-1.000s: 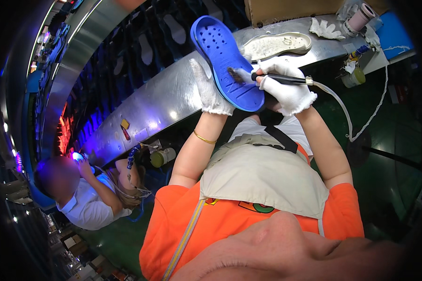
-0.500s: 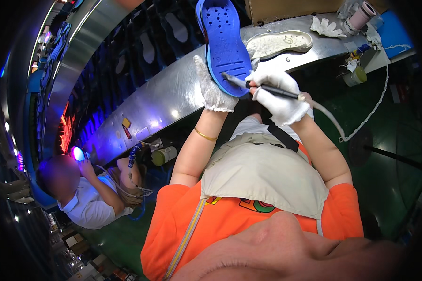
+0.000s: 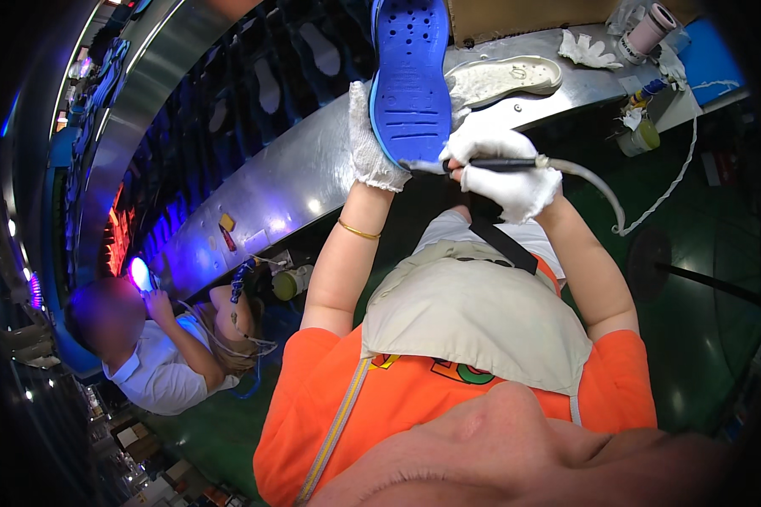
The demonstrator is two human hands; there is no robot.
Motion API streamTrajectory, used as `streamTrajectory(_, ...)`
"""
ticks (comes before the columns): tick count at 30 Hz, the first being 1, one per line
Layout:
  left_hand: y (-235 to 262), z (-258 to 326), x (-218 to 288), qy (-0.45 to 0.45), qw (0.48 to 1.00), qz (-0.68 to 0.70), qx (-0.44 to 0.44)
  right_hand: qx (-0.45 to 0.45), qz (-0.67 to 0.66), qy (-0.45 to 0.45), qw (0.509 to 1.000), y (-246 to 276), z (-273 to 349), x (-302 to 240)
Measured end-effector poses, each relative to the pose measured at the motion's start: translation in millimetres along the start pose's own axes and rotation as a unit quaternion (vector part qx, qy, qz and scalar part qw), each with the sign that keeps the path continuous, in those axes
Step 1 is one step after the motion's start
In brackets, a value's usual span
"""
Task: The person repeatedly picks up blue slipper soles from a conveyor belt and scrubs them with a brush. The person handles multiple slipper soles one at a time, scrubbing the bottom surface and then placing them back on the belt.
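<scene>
Upright in front of me is a blue shoe sole with small holes toward its far end and grooves nearer me. My left hand, in a white knit glove, is closed on its left edge. In my gloved right hand is a black-handled brush with a pale hose running from its rear end. The brush's tip lies at the sole's near end, close to my left hand. Behind the right hand, a white shoe sole rests on the metal bench.
The metal bench curves from lower left to upper right. A loose white glove, a pink cylinder and a cardboard box are at its far right. At the left, another person sits holding something glowing.
The sole has shifted slightly right and up, standing straighter. The brush has moved from the grooves down to the sole's near edge and is now nearly level.
</scene>
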State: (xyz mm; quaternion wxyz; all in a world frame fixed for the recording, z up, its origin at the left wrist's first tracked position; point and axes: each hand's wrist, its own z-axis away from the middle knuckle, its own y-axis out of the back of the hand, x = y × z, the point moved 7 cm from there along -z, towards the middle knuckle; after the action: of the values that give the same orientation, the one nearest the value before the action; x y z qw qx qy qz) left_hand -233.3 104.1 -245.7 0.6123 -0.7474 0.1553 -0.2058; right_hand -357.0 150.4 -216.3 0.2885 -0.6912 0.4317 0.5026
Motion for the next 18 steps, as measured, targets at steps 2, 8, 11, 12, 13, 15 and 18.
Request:
streamTrajectory(2, -2.2, -0.7, 1.4, -0.002, 1.000, -0.017, 0.013, 0.035, -0.020, 0.000, 0.999, 4.1, -1.0, -1.4)
streamTrajectory(8, -6.5, -7.1, 10.8, 0.006, 0.997, -0.078, 0.026, 0.013, -0.149, -0.118, 0.982, -11.4, 16.0, 13.9)
streamTrajectory(11, -7.3, -5.7, 10.3, 0.036, 0.998, -0.055, 0.022, 0.009, -0.142, -0.099, 0.985, -3.3, 14.8, 16.0)
streamTrajectory(12, -9.3, -4.8, 7.7, 0.049, 0.997, -0.056, 0.020, 0.035, -0.124, -0.127, 0.984, 0.5, 12.9, 12.0)
streamTrajectory(13, -12.1, -3.8, 4.6, 0.062, 0.996, -0.057, 0.018, 0.032, -0.083, -0.051, 0.995, 2.7, 5.4, 1.8)
streamTrajectory(15, -14.5, -5.0, 1.9, 0.076, 0.992, -0.094, 0.025, 0.020, -0.012, 0.013, 1.000, 2.2, -2.1, -6.0)
streamTrajectory(18, -13.6, -11.1, 4.1, 0.064, 0.969, -0.224, 0.076, -0.035, 0.113, 0.120, 0.986, -4.4, -10.4, -18.0)
